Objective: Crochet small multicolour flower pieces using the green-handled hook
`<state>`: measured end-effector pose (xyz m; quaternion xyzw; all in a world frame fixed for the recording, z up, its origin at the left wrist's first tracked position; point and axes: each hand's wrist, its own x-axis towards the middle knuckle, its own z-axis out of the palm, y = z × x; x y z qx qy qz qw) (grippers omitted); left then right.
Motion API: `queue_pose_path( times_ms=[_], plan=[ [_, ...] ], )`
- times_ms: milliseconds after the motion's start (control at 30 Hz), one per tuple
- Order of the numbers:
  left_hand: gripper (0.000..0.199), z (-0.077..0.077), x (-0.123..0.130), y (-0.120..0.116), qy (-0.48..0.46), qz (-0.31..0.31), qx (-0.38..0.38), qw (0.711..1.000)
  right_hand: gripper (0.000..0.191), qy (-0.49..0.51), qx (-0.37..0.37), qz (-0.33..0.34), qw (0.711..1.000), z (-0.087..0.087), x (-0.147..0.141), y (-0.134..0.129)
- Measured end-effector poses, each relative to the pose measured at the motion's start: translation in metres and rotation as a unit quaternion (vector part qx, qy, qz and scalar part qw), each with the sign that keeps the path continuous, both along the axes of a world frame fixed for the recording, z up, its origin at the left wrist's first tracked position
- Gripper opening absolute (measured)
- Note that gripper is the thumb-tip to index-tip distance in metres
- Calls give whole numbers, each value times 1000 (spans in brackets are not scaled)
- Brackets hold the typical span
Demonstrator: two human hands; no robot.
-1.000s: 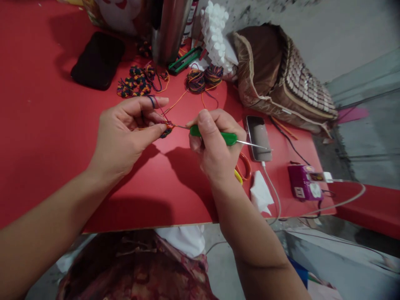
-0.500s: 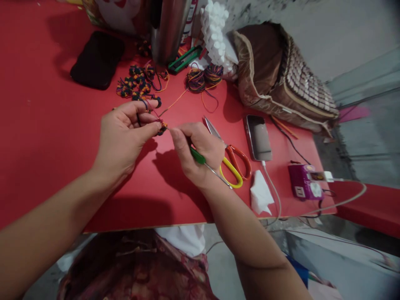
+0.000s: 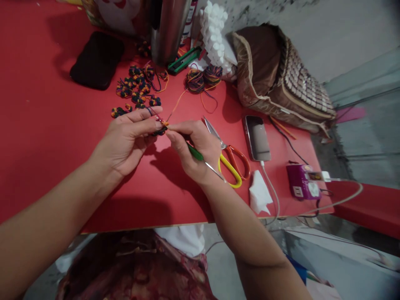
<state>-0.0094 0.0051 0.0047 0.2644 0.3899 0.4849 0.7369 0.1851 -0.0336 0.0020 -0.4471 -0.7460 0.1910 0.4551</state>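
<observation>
Between thumb and fingers, my left hand (image 3: 128,139) pinches a small dark and orange crochet piece (image 3: 161,128), with yarn looped over the index finger. My right hand (image 3: 196,146) is closed round a crochet hook (image 3: 195,151) with a green grip; its metal shaft sticks out behind toward the wrist. The hook's front tip is at the piece, mostly hidden by my fingers. A strand runs from there back to a multicoloured yarn ball (image 3: 195,80). Several finished-looking crochet pieces (image 3: 134,85) lie just behind my left hand.
Scissors (image 3: 229,156) with red and yellow handles lie right of my right hand. Beyond are a phone (image 3: 257,137) on a cable, crumpled tissue (image 3: 260,193), a purple box (image 3: 301,182) and a brown bag (image 3: 281,75). A black pouch (image 3: 97,60) and steel flask (image 3: 170,31) stand farther back.
My left hand has turned, its index finger lowered and thumb flatter along the crochet piece. My right fingers have moved slightly left, closer against the piece. More of the crochet pieces behind now shows.
</observation>
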Motion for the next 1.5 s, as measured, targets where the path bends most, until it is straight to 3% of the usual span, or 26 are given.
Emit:
queue_pose_path(
  times_ms=[167, 233, 333, 367, 533, 733, 867, 1067, 1233, 1500],
  plan=[
    [30, -1, -2, 0, -22, -32, -5, 999, 35, -104, 108, 6, 989, -12, 3, 4],
    [30, 4, 2, -5, 1, -2, 33, 999, 31, -115, 139, 2, 984, -17, 1, 4],
    [36, 13, 11, -13, 77, 90, 130, 984, 30, -120, 186, -26, 975, -21, -4, 4],
    [38, 16, 13, -15, 88, 123, 157, 976, 32, -121, 182, -36, 975, -21, -5, 4],
    [39, 17, 14, -18, 144, 112, 224, 957, 48, -126, 79, -62, 987, -11, -10, -1],
    [15, 17, 12, -17, 215, 118, 260, 934, 36, -68, 111, -49, 990, -1, -10, -7],
    [21, 17, 12, -16, 213, 120, 267, 932, 20, 18, 71, -47, 996, 8, -10, -11],
    [34, 10, 7, -14, 246, 89, 256, 930, 29, 93, -21, -54, 994, 20, -5, -9],
    [42, -5, 0, -7, 288, 93, 366, 880, 26, 74, 45, -18, 996, 17, -2, -1],
    [43, -8, -4, -2, 308, 80, 355, 879, 23, 69, 58, -12, 996, 14, -2, -1]
  ],
)
